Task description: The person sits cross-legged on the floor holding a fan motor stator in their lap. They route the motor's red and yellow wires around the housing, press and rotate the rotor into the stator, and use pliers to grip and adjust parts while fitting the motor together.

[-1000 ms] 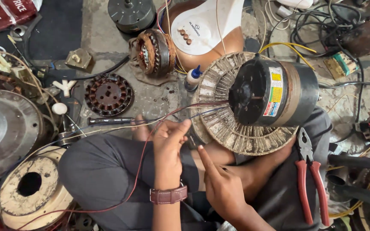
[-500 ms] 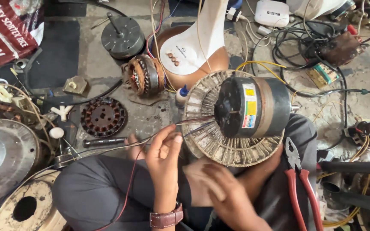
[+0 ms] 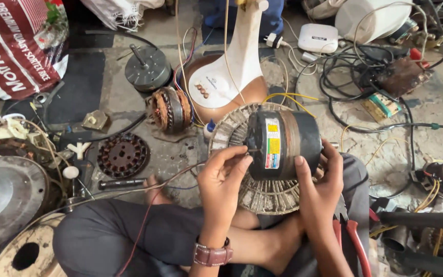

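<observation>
matt black metal motor, dusty ribbed housing.

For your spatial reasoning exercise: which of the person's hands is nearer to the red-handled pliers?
Right. The right hand grips the black motor just above the red-handled pliers; the left hand is across the motor, farther away.

Right hand is covering the black motor's rear at four o'clock, left hand is masking its shaft tip, red-handled pliers are running off the bottom edge at five o'clock, and the printed sack is being cropped at ten o'clock.
</observation>
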### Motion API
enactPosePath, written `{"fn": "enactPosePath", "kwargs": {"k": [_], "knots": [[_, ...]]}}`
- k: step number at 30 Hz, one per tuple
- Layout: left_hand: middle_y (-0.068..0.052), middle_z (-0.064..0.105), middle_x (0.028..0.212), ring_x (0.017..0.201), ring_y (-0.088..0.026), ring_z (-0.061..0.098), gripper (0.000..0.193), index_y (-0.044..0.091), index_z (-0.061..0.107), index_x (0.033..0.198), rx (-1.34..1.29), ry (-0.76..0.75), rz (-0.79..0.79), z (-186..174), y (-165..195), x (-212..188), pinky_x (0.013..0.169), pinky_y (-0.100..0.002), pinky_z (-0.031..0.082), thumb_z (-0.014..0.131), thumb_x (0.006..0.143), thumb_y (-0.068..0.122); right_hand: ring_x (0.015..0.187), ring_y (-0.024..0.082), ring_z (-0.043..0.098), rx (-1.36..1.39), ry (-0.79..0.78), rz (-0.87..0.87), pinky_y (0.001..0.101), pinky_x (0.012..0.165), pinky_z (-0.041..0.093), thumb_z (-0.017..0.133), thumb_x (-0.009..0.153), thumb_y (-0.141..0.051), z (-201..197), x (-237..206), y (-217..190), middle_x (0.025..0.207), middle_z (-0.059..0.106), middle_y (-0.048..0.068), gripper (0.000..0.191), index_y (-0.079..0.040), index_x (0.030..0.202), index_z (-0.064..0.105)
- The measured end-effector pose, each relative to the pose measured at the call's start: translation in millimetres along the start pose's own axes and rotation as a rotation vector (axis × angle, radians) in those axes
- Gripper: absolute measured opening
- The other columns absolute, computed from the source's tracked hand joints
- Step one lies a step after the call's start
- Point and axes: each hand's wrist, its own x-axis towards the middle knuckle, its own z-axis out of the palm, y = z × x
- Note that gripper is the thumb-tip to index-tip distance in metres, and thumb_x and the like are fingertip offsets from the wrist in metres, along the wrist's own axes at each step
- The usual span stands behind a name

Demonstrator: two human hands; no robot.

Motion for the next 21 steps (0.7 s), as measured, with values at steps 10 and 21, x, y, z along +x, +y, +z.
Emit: {"fn": "enactPosePath", "kwargs": {"k": [10,21], "knots": [[-0.005,0.070,0.108,0.095,-0.010,0.068,0.020,-0.003,0.071,0.110,0.031,0.014,0.062,4.0,-2.3,1.0,0.085,-0.024,0.056,0.075,0.090,-0.004,0.103,0.008,0.063,0.074,-0.037,0.051,0.0207,0.087,0.052,0.070,0.097,-0.011,-6.2,-0.2,-2.0,0.119,0.067,0.008,0.050,0.003,0.141,0.050],[-0.006,0.072,0.098,0.086,-0.013,0.070,0.020,-0.001,0.072,0.103,0.394,-0.077,0.211,3.7,29.8,14.5,0.078,-0.026,0.057,0.079,0.085,-0.002,0.101,0.008,0.061,0.072,-0.033,0.017,0.0213,0.086,0.052,0.073,0.096,-0.011,-7.4,0.1,0.9,0.116,0.065,0.007,0.051,0.003,0.140,0.052]]}}
